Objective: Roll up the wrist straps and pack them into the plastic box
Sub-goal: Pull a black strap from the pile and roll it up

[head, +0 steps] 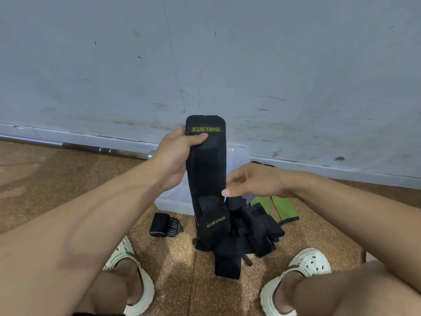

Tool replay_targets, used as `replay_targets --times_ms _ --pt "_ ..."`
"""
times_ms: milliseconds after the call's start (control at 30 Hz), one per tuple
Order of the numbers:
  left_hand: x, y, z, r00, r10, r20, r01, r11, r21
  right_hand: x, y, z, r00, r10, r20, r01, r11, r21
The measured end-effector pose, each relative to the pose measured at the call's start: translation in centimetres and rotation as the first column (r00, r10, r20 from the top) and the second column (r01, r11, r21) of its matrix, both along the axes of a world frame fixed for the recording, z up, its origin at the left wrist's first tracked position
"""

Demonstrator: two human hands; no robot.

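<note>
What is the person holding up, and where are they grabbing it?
The left hand grips a long black fabric wrist strap near its top end, thumb just under the yellow-green lettering. The right hand touches the strap's edge lower down with loose fingers.

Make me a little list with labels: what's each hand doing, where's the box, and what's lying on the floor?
left hand: grips the top end of a black strap, held upright
right hand: fingers loosely spread beside the strap's lower part, holding nothing
plastic box: on the floor behind the strap, mostly hidden
black strap pile: unrolled, between the feet
striped strap: rolled, in front of the box
green straps: flat, at right
</note>
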State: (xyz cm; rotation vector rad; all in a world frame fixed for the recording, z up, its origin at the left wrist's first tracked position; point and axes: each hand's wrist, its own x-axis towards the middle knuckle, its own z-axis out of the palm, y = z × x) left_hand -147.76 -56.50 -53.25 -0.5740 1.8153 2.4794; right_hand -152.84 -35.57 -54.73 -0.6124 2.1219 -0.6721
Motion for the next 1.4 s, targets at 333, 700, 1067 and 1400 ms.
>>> replay_targets --times_ms 333,700,1067,1400 --pt "0.9 -0.2 -0.8 0.97 -0.243 0.005 0.235 0.931 -0.278 -1.8 0.7 2.0 0.849 -0.464 0.255 0.528 0.715 -0.457" --pt "1.4 0.3 -1.3 0.937 -0.343 0.068 0.343 0.863 -0.372 -0.1 -0.9 3.1 0.908 -0.408 0.096 0.395 0.756 -0.523" --pt "2.3 1.7 1.2 0.962 0.02 -0.273 -0.165 0.837 -0.521 0.1 -1.2 4.8 0.641 -0.369 0.673 0.76 0.43 -0.488" --pt "3.0 2.7 1.3 0.955 -0.126 -0.27 -0.012 0.888 -0.459 1.2 -1.3 5.6 0.695 -0.36 0.622 0.711 0.471 -0.522"
